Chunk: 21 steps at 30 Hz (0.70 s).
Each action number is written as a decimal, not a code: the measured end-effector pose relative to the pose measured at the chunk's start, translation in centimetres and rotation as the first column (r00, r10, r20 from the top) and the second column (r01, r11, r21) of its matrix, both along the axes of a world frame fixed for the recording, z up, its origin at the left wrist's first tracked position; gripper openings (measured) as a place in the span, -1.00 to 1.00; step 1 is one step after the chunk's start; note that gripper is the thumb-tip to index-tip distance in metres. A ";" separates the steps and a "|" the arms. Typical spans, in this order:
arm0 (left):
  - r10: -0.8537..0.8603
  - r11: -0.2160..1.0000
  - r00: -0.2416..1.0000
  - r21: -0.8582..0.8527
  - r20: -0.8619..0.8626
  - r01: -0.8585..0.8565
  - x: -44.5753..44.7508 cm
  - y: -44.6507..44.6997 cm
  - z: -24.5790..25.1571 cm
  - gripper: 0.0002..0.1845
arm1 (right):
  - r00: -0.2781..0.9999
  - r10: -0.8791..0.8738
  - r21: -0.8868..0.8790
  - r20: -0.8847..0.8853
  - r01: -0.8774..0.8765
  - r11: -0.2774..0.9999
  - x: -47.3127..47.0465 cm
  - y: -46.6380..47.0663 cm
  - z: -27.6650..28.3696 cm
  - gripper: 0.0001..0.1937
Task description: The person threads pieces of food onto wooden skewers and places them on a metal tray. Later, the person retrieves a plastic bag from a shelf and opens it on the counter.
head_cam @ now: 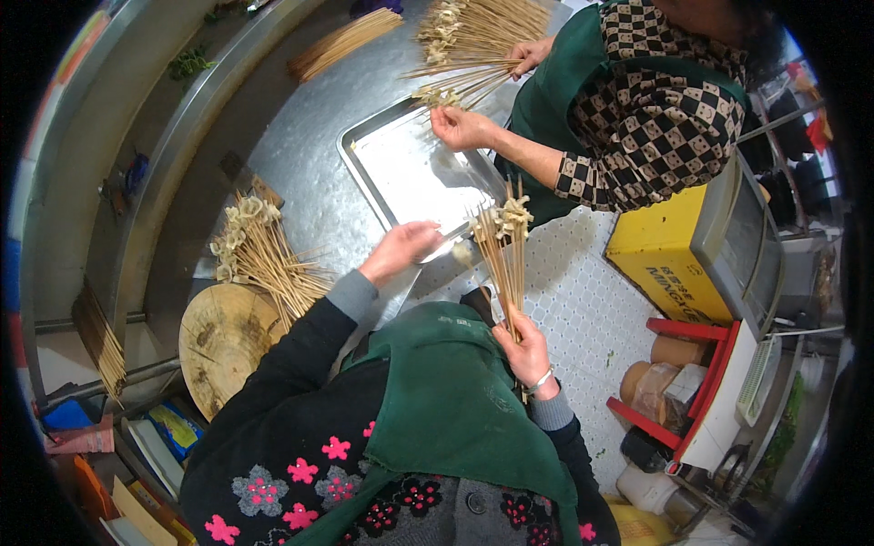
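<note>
My right hand is closed around a bundle of thin wooden skewers, whose far ends carry pale, curled pieces of food. My left hand is over the near corner of a shallow metal tray; it is slightly blurred, and whether its fingertips hold anything cannot be told. Left of it, a pile of loaded skewers lies on the metal table with the food ends pointing away. A co-worker's hands hold more such skewers above the tray's far side. Another loaded pile lies beyond.
A round wooden block stands at the left, near my left arm. Bare skewers lie on the table's far side. The co-worker stands at the upper right. A yellow cabinet and a red-edged stool are on the right.
</note>
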<state>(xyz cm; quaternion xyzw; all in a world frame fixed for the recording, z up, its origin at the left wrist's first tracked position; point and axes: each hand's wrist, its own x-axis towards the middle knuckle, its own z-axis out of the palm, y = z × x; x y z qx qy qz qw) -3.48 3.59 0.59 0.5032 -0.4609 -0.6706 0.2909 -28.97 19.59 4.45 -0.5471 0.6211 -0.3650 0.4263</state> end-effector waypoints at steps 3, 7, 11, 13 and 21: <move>0.052 0.883 0.721 -0.370 0.691 0.290 1.7 -2.0 -1.9 -0.82 | 0.989 0.001 0.208 0.150 -0.033 0.978 -1.0 0.2 0.7 -0.59; 0.199 0.662 0.316 -0.365 0.928 0.655 0.6 -1.7 -4.4 -0.85 | 0.938 -0.113 0.487 0.329 -0.066 0.871 -1.4 0.3 1.5 -0.66; 0.243 0.674 0.183 -0.302 0.953 0.674 -0.3 -2.3 -5.8 -0.85 | 0.977 0.035 0.224 0.209 -0.083 0.971 -0.4 0.7 1.1 -0.71; 0.198 0.669 0.218 -0.294 0.956 0.683 0.0 -2.6 -6.1 -0.86 | 0.980 0.062 0.184 0.189 -0.097 0.978 -0.3 0.9 0.8 -0.73; 0.050 0.885 0.690 -0.352 0.722 0.304 1.5 -3.4 -4.6 -0.89 | 0.982 0.151 0.115 -0.117 -0.137 0.984 -0.2 0.8 0.9 -0.74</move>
